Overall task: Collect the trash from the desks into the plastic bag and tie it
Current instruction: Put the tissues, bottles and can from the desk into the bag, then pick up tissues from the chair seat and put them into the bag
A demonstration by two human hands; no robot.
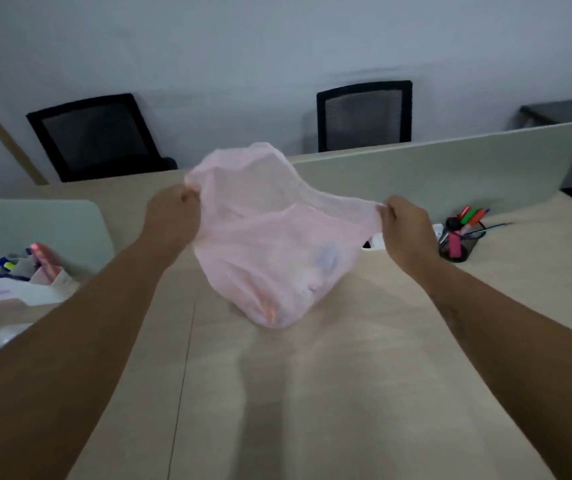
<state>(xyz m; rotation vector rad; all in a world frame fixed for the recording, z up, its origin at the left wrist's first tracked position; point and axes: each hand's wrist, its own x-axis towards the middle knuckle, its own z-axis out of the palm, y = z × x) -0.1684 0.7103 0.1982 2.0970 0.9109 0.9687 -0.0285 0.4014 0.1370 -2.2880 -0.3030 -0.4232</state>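
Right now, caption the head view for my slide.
Both hands, left hand and right hand, stretch open the pink plastic bag on the desk.

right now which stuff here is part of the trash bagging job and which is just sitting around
Part of the job:
- pink plastic bag, trash inside, mouth untied
- left hand, gripping one handle
- right hand, gripping the other handle

Just lying about:
- mesh pen cup with markers
- white desk organizer with pens
- two black mesh chairs
- desk dividers
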